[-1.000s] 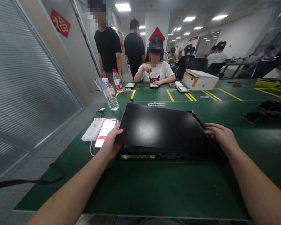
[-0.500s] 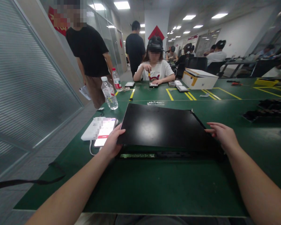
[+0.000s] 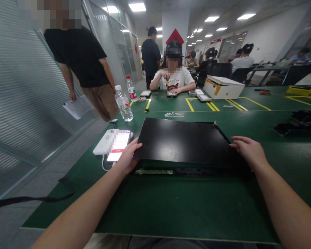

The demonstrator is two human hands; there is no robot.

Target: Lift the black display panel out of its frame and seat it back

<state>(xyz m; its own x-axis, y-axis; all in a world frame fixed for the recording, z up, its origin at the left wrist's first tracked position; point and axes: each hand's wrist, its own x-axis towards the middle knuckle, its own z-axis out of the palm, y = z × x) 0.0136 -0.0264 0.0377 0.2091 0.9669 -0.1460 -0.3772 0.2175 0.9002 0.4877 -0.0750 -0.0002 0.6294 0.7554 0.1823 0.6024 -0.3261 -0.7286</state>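
A flat, glossy black screen panel (image 3: 176,141) is tilted over the green table in front of me. My left hand (image 3: 128,156) grips its left edge, thumb on top and fingers underneath. At the right edge, my right hand (image 3: 248,150) pinches the panel's side; its thumb is mostly hidden. Below the panel's near edge shows a narrow green circuit board strip (image 3: 154,172), set in a dark strip that runs to the right. A thin black frame edge (image 3: 221,131) shows along the panel's right side.
A lit phone (image 3: 119,145) and a white box-like device (image 3: 102,145) lie by my left hand. Two bottles, one a clear water bottle (image 3: 124,105), stand behind them. Dark parts (image 3: 298,122) lie at right. Across the table a person works near a white box (image 3: 224,88).
My view has shifted slightly. The standing person at left has moved further left, and the papers in that person's hand show more. Both my hands keep their places on the screen panel.
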